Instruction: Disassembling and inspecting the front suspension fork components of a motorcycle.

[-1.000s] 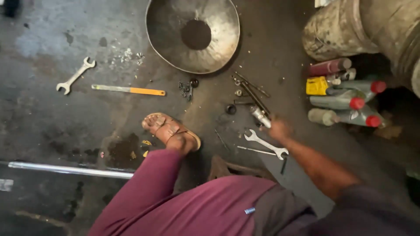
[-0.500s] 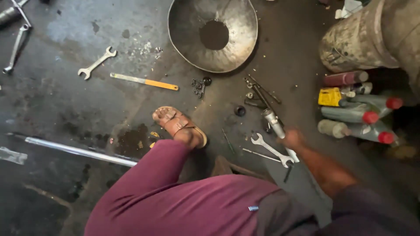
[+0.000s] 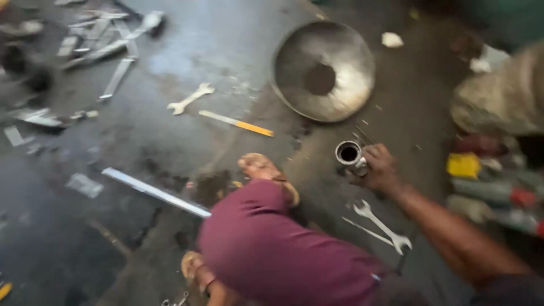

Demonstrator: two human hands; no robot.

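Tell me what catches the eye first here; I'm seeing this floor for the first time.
The big round metal pan at top centre stands out on the dark floor. Just below it, the right hand grips a short metal tube, open end up. A maroon-clad leg fills the lower middle, a spanner beside it.

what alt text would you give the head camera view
The person's right hand holds a short metal tube just above a grimy workshop floor, beside a large metal bowl. A wrench lies near the forearm; the left hand is out of view.
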